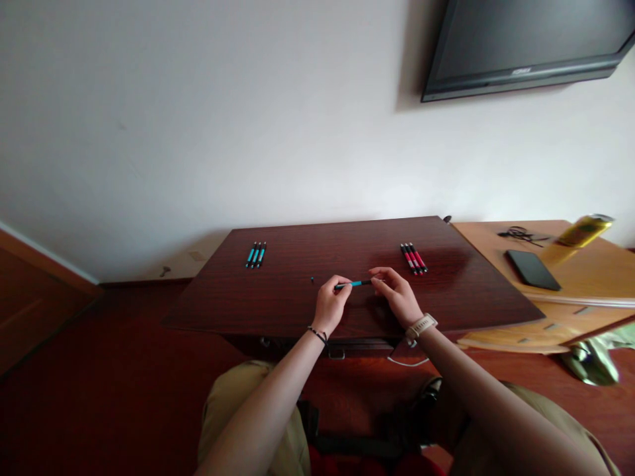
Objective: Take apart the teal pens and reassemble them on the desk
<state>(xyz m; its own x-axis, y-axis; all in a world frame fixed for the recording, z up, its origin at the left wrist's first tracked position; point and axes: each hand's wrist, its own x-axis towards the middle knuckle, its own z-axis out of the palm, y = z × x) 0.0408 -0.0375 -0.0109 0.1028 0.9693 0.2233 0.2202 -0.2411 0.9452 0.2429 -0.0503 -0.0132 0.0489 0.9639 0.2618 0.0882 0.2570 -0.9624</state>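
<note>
— How do the grips stand?

— Both grasp one thing. The left hand (330, 304) pinches the left end of a blue pen (353, 283) between fingertips, and the right hand (397, 294) pinches its dark right end. Neither grip is released; each closes on the pen.

— And where is the pen?

— At the centre of the frame, held just above the dark table (297, 311), near its front edge. Whether it touches the wood I cannot tell.

— Which way does it lie?

— Its long axis runs left to right across the picture, nearly level, spanning the gap between the two hands. Each hand sits at its own end, so neither is nearer than the other; the blue middle stays bare.

— Anything close by?

— A tiny dark piece (312, 279) lies on the table just left of the left hand, apart from it; too small to make out. Toward the upper left of the table lie three blue pens (256, 254) side by side, and toward the upper right three red pens (413, 258), both groups well apart from the hands.

— Beyond that?

— A black phone (533, 269) and a yellow can (585, 230) on the lighter table at the right.
</note>
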